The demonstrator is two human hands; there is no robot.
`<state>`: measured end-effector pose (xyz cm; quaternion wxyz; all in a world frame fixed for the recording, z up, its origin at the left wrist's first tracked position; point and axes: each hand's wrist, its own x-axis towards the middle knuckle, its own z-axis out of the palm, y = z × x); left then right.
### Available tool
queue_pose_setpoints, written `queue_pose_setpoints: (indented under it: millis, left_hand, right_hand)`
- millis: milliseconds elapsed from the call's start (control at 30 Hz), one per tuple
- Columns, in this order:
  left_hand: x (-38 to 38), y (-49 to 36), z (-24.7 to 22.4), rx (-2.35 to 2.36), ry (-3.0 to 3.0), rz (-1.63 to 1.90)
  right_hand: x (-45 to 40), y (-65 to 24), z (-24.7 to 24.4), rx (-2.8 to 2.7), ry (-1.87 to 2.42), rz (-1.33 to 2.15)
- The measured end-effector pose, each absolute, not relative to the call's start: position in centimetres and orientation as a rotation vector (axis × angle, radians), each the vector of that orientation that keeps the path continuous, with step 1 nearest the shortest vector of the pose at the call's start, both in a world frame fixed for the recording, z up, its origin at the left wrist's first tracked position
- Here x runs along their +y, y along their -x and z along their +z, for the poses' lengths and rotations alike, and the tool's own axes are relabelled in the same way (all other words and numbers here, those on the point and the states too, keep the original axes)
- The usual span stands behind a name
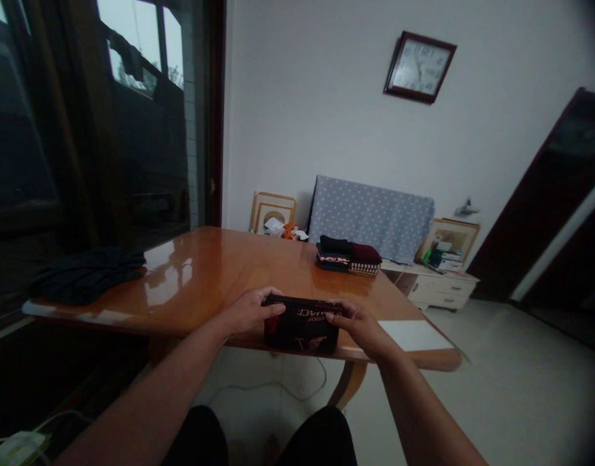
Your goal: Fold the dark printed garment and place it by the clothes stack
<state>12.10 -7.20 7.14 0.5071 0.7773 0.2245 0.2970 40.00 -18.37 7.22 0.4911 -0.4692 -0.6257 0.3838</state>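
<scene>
A folded black garment (pixel 301 330) with light printed letters and some red hangs over the near edge of the wooden table (pixel 239 259). My left hand (pixel 256 310) grips its upper left corner, thumb on the front. At the upper right corner my right hand (pixel 353 320) holds it the same way. The fingers behind the cloth are partly hidden. Farther back on the table sit two neat stacks of folded clothes, a dark stack (pixel 333 254) on the left and a maroon-topped stack (pixel 365 259) touching it on the right.
A dark crumpled cloth (pixel 88 275) lies at the table's left end. A white sheet (pixel 414 335) is near the right corner. Behind the table are a white cabinet (pixel 440 291) and a dotted blue-grey cover (pixel 370 217). A cable (pixel 278 386) runs along the floor.
</scene>
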Motion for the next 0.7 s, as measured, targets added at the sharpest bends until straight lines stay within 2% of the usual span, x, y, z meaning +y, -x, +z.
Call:
queue_pose_setpoints:
  millis: [167, 300, 500, 700]
  left_hand:
    - [-4.2, -15.1, 7.8, 0.707, -2.363, 1.045]
    - [-2.6, -16.4, 5.1, 0.759, -2.825, 1.249]
    - [-2.2, -14.8, -0.7, 0.693, -2.927, 1.165]
    - [-3.1, -13.1, -1.4, 0.648, -2.875, 1.024]
  right_hand:
    - [-13.7, -42.0, 5.6, -1.546, 1.265, 0.438]
    - [-12.2, -41.6, 2.8, -1.513, 1.485, -0.008]
    - [-13.9, -41.4, -2.3, -1.608, 1.637, 0.094]
    - [-14.1, -42.2, -2.4, -1.376, 1.613, 0.184]
